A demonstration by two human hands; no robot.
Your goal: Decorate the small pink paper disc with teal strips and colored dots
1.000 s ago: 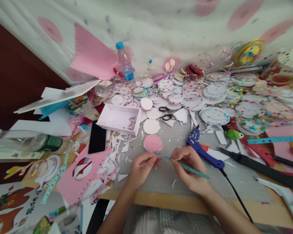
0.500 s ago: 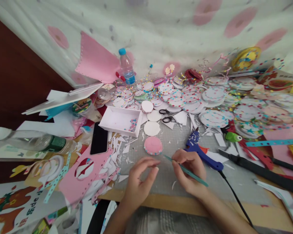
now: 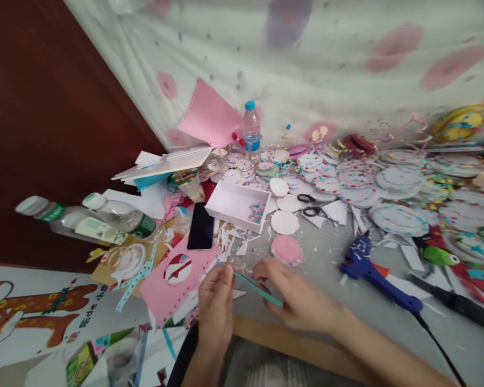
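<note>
A thin teal stick point(image 3: 258, 290), tapered toward one end, slants between my two hands. My left hand point(image 3: 216, 301) is closed, thumb and forefinger pinching around the stick's narrow end; anything else in that pinch is too small to see. My right hand point(image 3: 294, 293) curls over the stick's thicker part, its fingers bent around it. Just beyond the hands lies a pink disc point(image 3: 287, 250) with small coloured dots on its edge. Behind it are white paper discs point(image 3: 284, 222) in a row. A white box point(image 3: 236, 201) with small pink and blue bits stands further left.
A blue glue gun point(image 3: 371, 274) and a black-handled tool point(image 3: 455, 298) lie at right. Scissors point(image 3: 310, 205) rest near many decorated discs point(image 3: 401, 216). At left are a phone point(image 3: 200, 228), cut pink sheet point(image 3: 167, 290) and plastic bottles point(image 3: 121, 217). A water bottle point(image 3: 251, 129) stands behind.
The view has swung left. My hands have come toward the left with the teal stick, and my left fingers, apart before, now pinch at its tip.
</note>
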